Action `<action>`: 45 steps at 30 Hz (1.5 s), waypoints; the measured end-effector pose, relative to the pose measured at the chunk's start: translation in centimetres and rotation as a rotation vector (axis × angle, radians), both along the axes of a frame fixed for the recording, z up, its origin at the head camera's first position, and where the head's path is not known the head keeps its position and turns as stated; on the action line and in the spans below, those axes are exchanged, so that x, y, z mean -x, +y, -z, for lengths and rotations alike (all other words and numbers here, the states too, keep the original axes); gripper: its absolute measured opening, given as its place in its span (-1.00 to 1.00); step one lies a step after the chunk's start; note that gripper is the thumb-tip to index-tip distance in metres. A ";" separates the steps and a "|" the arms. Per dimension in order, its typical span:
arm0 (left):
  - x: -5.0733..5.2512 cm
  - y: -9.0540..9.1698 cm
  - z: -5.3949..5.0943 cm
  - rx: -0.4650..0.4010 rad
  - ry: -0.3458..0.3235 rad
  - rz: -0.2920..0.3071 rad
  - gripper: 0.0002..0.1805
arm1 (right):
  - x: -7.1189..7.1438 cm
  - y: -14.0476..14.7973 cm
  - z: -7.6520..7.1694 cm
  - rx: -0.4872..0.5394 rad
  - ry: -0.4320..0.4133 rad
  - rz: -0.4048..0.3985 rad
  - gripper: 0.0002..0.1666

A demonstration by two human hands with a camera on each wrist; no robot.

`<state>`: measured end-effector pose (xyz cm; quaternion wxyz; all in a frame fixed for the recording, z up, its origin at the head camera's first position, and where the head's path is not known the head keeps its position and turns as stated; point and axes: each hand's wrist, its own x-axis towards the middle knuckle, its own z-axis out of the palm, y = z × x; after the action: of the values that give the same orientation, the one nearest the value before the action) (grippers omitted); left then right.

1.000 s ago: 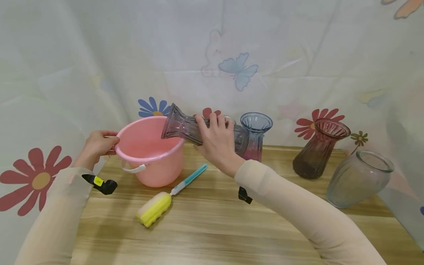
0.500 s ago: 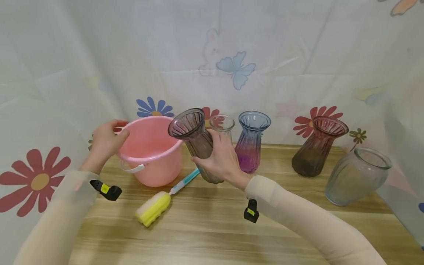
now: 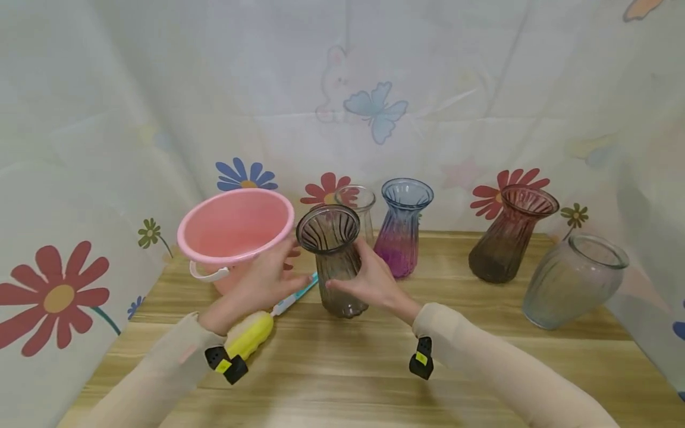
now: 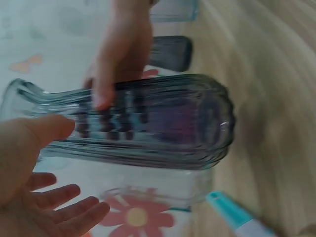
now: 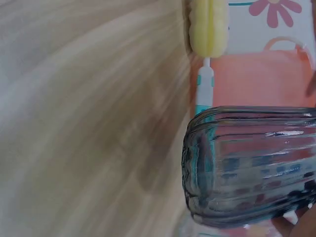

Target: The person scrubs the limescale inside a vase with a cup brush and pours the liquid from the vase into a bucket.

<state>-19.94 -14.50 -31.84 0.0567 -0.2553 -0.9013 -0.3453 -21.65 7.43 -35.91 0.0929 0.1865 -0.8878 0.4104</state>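
R hand [image 3: 371,278] grips gray vase [image 3: 336,264], L hand [image 3: 262,282] nr

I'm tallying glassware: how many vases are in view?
5: the grey vase in the right hand; a clear vase behind it, partly hidden; the blue-purple vase beside that; the red-topped vase farther right; the wide vase at far right. The bucket could hide another.

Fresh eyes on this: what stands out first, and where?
Probably the bright pink bucket, at the left in the head view. Then the gray glass vase in the right hand, mid-table, with the left hand close beside it. Third: the blue-purple vase, farther back and to the right.
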 end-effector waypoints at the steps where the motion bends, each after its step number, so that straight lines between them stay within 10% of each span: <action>1: 0.1 0.5 0.7 0.004 -0.019 0.009 -0.18 | 0.0 0.2 0.3 0.014 -0.017 -0.008 0.12; 14: 1.6 3.8 8.5 -0.249 -0.157 0.188 -0.17 | -1.1 2.3 2.9 0.109 -0.125 -0.097 0.11; 34: 3.1 11.1 9.5 -0.225 -0.272 0.252 -0.12 | -2.2 9.5 4.0 0.131 -0.222 -0.030 0.00; 45: 4.1 17.0 10.9 -0.236 -0.207 0.224 -0.23 | -1.6 15.2 4.0 0.081 -0.208 0.052 0.09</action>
<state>-24.01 2.46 -42.69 -0.0455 -0.3085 -0.8216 -0.4772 -20.09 22.60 -39.92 0.0182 0.1158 -0.8799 0.4606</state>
